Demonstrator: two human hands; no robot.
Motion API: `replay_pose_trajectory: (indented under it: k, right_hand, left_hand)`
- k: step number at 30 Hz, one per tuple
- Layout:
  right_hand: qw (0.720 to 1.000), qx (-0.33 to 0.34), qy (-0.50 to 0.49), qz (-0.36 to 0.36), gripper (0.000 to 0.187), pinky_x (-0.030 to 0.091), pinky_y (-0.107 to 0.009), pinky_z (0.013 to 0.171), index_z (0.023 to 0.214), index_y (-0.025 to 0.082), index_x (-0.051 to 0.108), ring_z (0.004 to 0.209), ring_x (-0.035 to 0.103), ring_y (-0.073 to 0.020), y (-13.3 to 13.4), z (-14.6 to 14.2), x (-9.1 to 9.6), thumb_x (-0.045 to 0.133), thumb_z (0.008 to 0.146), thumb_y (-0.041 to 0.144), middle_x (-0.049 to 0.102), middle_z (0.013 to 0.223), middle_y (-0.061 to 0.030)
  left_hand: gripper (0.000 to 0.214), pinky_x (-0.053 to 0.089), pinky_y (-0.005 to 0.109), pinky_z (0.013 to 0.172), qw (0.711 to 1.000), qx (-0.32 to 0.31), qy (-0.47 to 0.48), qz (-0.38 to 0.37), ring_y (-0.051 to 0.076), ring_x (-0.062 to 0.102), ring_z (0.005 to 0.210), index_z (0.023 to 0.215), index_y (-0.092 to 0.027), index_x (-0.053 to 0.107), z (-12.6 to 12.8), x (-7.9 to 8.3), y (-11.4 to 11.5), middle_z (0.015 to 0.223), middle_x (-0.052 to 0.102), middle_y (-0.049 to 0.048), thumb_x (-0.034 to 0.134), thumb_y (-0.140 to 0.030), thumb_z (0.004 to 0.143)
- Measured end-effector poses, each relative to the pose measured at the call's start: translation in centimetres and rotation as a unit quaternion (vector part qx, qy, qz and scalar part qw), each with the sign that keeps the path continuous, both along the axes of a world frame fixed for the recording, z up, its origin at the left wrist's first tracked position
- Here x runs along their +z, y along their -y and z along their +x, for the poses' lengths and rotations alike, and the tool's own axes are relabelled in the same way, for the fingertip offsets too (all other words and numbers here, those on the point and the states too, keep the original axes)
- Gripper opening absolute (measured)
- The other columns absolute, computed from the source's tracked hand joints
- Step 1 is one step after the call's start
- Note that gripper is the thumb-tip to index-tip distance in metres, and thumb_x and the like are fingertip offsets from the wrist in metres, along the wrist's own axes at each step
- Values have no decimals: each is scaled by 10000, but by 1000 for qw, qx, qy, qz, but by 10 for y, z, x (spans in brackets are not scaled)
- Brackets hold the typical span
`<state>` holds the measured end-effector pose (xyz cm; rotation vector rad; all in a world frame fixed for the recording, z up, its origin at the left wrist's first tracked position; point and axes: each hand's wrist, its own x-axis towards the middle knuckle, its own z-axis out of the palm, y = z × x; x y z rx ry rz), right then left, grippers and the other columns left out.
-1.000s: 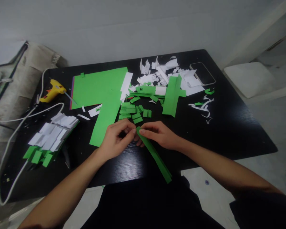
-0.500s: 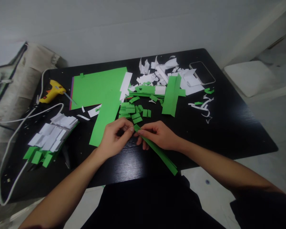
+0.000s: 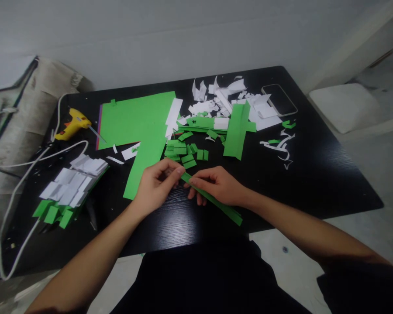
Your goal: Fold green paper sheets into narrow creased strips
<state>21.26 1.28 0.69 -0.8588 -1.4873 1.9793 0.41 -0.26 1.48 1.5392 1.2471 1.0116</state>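
Observation:
Between my two hands runs a long folded green paper strip [image 3: 224,209], slanting down to the right above the black table. My left hand [image 3: 157,183] pinches its upper left end between thumb and fingers. My right hand [image 3: 218,185] grips it a little farther along, thumb on top and fingers curled beneath. Just beyond my fingers lie several small folded green paper pieces [image 3: 175,148]. A long green paper piece [image 3: 140,170] reaches close to my left hand. Past my right hand rests a creased green paper strip [image 3: 236,131].
A yellow glue gun [image 3: 72,124] lies at the left with its white cord. Near it sits a stack of folded white and green paper [image 3: 67,185]. Green sheets [image 3: 134,117], white scraps [image 3: 221,98] and a phone [image 3: 279,99] occupy the back of the table [image 3: 327,174].
The green strip has shifted up and to the left through my hands, so its lower end sits higher. My left fingers have closed over its upper end.

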Motion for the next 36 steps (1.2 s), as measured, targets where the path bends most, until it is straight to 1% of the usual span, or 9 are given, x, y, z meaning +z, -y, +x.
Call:
replay_pose_trajectory:
  k: [6, 10, 13, 16, 19, 23, 27, 30, 36]
  right_hand:
    - [1000, 5, 14, 18, 326, 560, -217, 511, 870, 123, 726, 565, 677, -109, -1, 1, -1, 663, 971, 426, 771, 802, -67]
    - [997, 9, 55, 60, 363, 511, -194, 479, 838, 128, 737, 555, 651, -100, -2, 3, 0, 659, 970, 458, 765, 777, -60]
    - [993, 11, 73, 87, 375, 492, -186, 490, 821, 138, 745, 548, 635, -90, -3, 4, 1, 653, 975, 467, 751, 743, -40]
    - [994, 16, 73, 85, 367, 488, -192, 491, 842, 146, 751, 560, 637, -94, -4, 6, 2, 655, 973, 475, 754, 762, -38]
    - [995, 22, 71, 73, 359, 488, -202, 484, 877, 147, 753, 569, 640, -100, -6, 8, 2, 663, 966, 483, 772, 820, -50]
    - [992, 30, 89, 84, 346, 483, -205, 522, 863, 146, 756, 550, 616, -86, -10, 12, 5, 676, 965, 467, 773, 805, -40]
    - [984, 64, 122, 114, 353, 489, -212, 571, 863, 150, 761, 547, 619, -83, -12, 13, 8, 656, 982, 466, 782, 810, -36]
    - [976, 88, 141, 140, 348, 498, -215, 609, 876, 153, 766, 558, 634, -84, -12, 13, 7, 640, 996, 455, 781, 799, -28]
    - [971, 85, 153, 161, 326, 499, -222, 619, 894, 162, 779, 562, 639, -92, -11, 13, 8, 645, 998, 441, 777, 769, -15]
  left_hand:
    - [193, 434, 212, 524, 1000, 9, -11, 8, 90, 546, 522, 823, -173, 655, -5, 3, -4, 589, 591, -32, 651, -306, 962]
    - [161, 463, 207, 529, 997, -45, -61, -1, 101, 607, 549, 895, -171, 690, -8, 4, -4, 613, 638, -18, 665, -315, 961]
    - [160, 511, 204, 522, 995, -83, -57, -23, 111, 657, 546, 946, -166, 706, -10, 4, -4, 638, 676, -8, 689, -324, 951]
    - [150, 565, 211, 542, 994, -101, -26, -33, 121, 691, 565, 929, -161, 705, -13, 6, -6, 675, 716, 13, 690, -309, 947]
    - [133, 585, 219, 558, 995, -95, -21, -32, 127, 699, 574, 927, -161, 700, -19, 11, -8, 669, 726, 18, 691, -292, 947]
    - [136, 566, 215, 570, 993, -99, -53, -29, 124, 694, 588, 932, -169, 688, -28, 17, -10, 679, 723, 10, 667, -299, 965]
    - [153, 529, 215, 580, 979, -142, -143, -6, 133, 705, 671, 934, -180, 708, -30, 18, -10, 792, 741, 21, 646, -313, 976]
    - [148, 517, 214, 596, 969, -174, -172, 18, 132, 712, 713, 983, -199, 746, -27, 16, -10, 874, 765, 21, 650, -311, 978]
    - [161, 520, 232, 643, 965, -198, -170, 20, 127, 702, 668, 975, -202, 742, -25, 16, -10, 773, 741, 1, 631, -314, 1003]
